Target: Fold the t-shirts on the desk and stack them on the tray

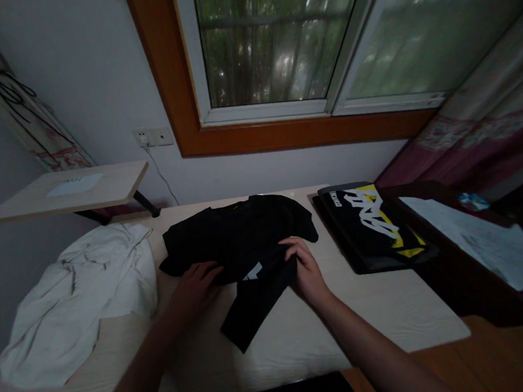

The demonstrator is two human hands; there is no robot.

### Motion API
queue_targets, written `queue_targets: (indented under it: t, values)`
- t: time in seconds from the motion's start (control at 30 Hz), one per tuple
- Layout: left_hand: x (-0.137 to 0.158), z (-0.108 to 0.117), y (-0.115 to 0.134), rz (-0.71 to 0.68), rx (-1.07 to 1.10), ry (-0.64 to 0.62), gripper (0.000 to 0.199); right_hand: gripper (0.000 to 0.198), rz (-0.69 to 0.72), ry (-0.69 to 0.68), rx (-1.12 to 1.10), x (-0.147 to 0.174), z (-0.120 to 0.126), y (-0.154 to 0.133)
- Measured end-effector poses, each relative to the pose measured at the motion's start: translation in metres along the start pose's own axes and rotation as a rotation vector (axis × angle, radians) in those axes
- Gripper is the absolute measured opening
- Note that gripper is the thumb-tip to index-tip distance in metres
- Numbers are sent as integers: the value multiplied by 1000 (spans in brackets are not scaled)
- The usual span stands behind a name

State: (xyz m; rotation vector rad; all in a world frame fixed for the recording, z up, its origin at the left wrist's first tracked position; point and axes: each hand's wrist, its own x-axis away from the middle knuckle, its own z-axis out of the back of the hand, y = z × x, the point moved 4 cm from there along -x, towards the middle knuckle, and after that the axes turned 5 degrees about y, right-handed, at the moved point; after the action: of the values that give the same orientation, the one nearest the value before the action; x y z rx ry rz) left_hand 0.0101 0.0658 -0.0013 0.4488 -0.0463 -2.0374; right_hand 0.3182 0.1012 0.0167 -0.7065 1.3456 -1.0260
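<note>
A black shirt [232, 229] lies partly folded on the table [377, 314], its neckline toward the wall. One sleeve [254, 318] slants down across the front to the lower left, with a small pale grey print next to it. At the shirt's lower left edge, my left hand [200, 283] has its fingers curled over the fabric; its thumb is hard to make out in the dim light. My right hand [308, 271] pinches the right side of the shirt near the top of the slanted sleeve.
On the left lies a crumpled white garment [99, 277], below a small raised shelf [118, 178] with a paper on it. Folded black clothing with a white and yellow print [374, 223] sits at right. A window, curtains and a wall socket [153, 137] stand behind.
</note>
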Motion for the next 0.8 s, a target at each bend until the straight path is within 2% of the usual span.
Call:
queue_targets:
  t: [0.1,0.17,0.33,0.47,0.6,0.7,0.8]
  values:
    - [-4,-4,-12,30,-72,6,29,14,-120,-34,-171,-4,-4,-3]
    - [-8,-6,-21,41,-93,0,29,14,-165,-56,-236,-10,-4,-8]
    - [-14,-7,-44,121,-106,-3,33,19,-145,-151,-277,-33,3,-21]
    - [-17,-8,-59,203,-114,39,37,26,-132,-278,-233,-43,4,-23]
    - [-13,-4,-76,246,-121,119,28,20,-125,-318,-212,-43,1,-19]
    - [-6,4,-83,235,-165,177,28,26,-149,-303,-99,-40,2,-2]
    - [-2,14,-80,214,-246,247,32,21,-140,-282,112,-36,8,22]
